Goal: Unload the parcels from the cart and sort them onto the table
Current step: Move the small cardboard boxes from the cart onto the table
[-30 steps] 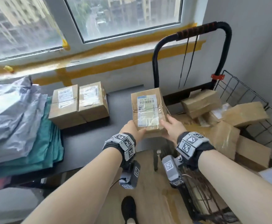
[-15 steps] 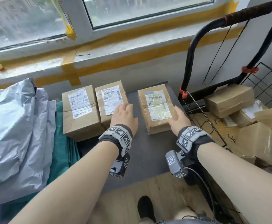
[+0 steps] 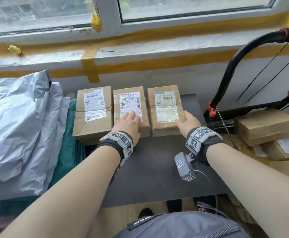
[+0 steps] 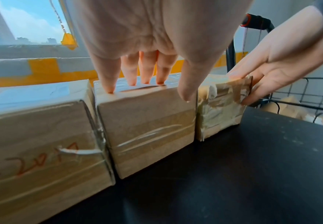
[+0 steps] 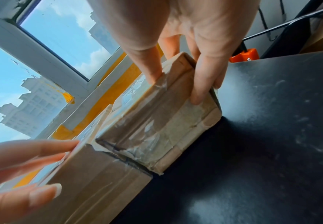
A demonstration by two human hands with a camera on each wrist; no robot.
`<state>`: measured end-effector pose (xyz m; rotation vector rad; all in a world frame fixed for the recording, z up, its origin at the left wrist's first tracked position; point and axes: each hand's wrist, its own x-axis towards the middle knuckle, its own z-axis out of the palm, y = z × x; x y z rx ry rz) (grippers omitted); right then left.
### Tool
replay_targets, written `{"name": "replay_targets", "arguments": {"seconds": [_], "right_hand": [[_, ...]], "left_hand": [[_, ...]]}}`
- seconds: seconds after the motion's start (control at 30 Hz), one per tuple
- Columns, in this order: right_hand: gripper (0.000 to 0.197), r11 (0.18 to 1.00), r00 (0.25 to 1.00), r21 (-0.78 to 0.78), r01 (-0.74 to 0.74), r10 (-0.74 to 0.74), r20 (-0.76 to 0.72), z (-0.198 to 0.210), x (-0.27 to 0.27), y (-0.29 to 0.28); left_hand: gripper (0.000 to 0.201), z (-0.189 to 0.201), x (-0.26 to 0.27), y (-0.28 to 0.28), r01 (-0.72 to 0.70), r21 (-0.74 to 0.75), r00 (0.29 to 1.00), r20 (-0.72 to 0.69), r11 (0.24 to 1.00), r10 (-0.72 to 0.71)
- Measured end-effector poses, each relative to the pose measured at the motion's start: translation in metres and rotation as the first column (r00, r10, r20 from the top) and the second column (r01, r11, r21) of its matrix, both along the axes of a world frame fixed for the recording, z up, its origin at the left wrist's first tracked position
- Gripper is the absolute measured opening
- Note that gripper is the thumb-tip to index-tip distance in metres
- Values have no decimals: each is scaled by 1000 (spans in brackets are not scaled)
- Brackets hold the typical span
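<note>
Three brown taped parcels stand in a row at the back of the black table [image 3: 157, 165]. My left hand [image 3: 129, 122] lies flat on the middle parcel [image 3: 128, 100], and its straight fingertips [image 4: 145, 81] touch the top. My right hand [image 3: 187, 121] is at the near right corner of the right parcel [image 3: 164, 107], with the thumb on top and straight fingers [image 5: 201, 84] against its right side. That parcel [image 5: 157, 121] sits close beside the middle one [image 5: 99, 181]. The left parcel [image 3: 93, 114] is untouched.
The cart stands right of the table, its black handle [image 3: 234, 73] arching up and several cardboard parcels [image 3: 264, 126] heaped in its wire basket. Grey poly mailers [image 3: 16, 126] lie piled on teal ones [image 3: 69, 152] at the table's left. A windowsill runs behind.
The parcel I held in both hands over the cart's edge now sits on the table beside the other two. My left hand let go of it and now lies on the middle parcel.
</note>
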<state>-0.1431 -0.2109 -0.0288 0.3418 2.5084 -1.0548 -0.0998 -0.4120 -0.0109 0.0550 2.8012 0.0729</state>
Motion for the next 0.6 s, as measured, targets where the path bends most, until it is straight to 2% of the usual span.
{"name": "replay_targets", "arguments": {"seconds": [0.33,0.6], "right_hand": [[63,999,999,22,-28,29,-45,-9,-17,-2],[61,999,997,18,-39,40,-60,-17,-23,-5]], "left_hand": [[44,-4,-7,9,-78,-15,997,-2,997,78],[43,-4,-8,9,-91,-25,996,-5,996,91]]}}
